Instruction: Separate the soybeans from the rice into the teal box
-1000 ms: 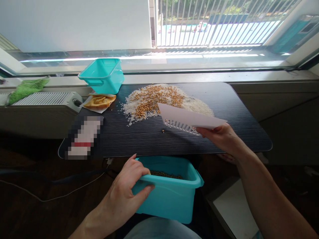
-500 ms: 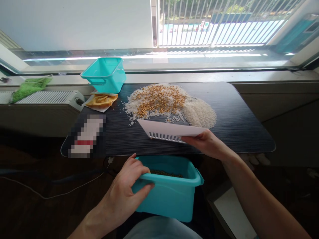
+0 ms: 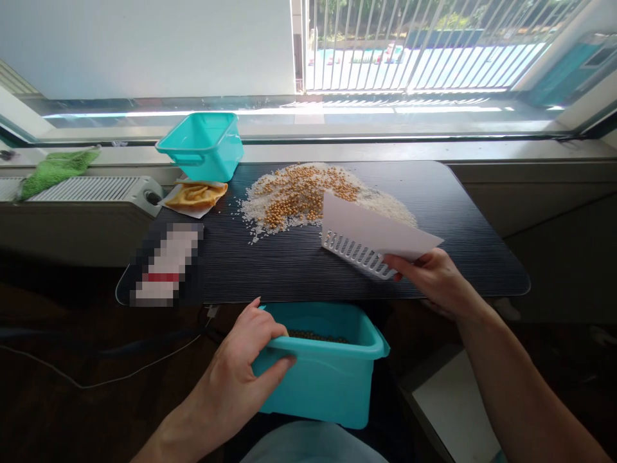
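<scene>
My left hand [image 3: 248, 360] grips the near left rim of a turquoise plastic bin [image 3: 322, 386], thumb outside and fingers over the edge. Small round beans or peas [image 3: 318, 335] lie in the bin, partly hidden by its wall. Over the table's front half, my right hand [image 3: 436, 276] holds a white slotted scoop [image 3: 373, 225], tilted, with a plain flat side and a row of slots. Behind the scoop spreads a heap of white rice [image 3: 393, 204] mixed with golden round peas [image 3: 299, 193]. The scoop hides part of the heap.
On the dark table [image 3: 477, 238], a second turquoise bin [image 3: 207, 145] stands at the back left. A folded yellow cloth [image 3: 196, 195] and a blurred packet [image 3: 168, 263] lie nearer. A green cloth [image 3: 60, 170] rests on the radiator [image 3: 103, 190]. A white cable [image 3: 144, 373] trails below.
My right hand has moved right with the scoop, which now slants differently, its left end raised in front of the heap. My left hand stays on the bin's rim.
</scene>
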Motion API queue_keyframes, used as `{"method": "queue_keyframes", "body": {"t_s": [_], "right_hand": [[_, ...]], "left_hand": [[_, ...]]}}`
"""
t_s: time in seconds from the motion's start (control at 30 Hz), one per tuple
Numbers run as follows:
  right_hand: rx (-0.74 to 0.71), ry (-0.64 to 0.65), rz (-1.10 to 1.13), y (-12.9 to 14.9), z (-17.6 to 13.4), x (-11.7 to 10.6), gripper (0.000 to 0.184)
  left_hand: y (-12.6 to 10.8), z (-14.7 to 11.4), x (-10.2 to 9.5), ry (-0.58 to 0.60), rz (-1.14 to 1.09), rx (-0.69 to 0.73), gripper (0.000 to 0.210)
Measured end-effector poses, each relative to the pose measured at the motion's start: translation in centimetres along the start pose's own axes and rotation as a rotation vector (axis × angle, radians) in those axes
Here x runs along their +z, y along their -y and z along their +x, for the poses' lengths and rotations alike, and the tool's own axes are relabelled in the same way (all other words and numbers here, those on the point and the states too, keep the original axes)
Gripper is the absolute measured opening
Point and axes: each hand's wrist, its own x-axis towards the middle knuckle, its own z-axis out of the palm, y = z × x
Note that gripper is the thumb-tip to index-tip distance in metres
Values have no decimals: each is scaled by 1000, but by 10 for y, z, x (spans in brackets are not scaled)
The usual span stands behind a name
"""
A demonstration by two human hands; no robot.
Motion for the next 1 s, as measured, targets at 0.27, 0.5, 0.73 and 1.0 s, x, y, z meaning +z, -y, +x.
{"method": "queue_keyframes", "body": {"t_s": [0.27, 0.5, 0.73, 1.0], "right_hand": [[17, -153, -42, 4, 9, -7, 24], [-38, -34, -89, -4, 16, -4, 28], [-77, -7, -59, 7, 1, -6, 27], [-182, 224, 41, 18, -5, 20, 21]], "left_hand": [[-1, 0, 1, 4, 0, 3, 9], [0, 0, 1, 0, 14, -1, 8], [2, 1, 2, 24, -4, -3, 8], [7, 2, 0, -4, -24, -48, 4]]}}
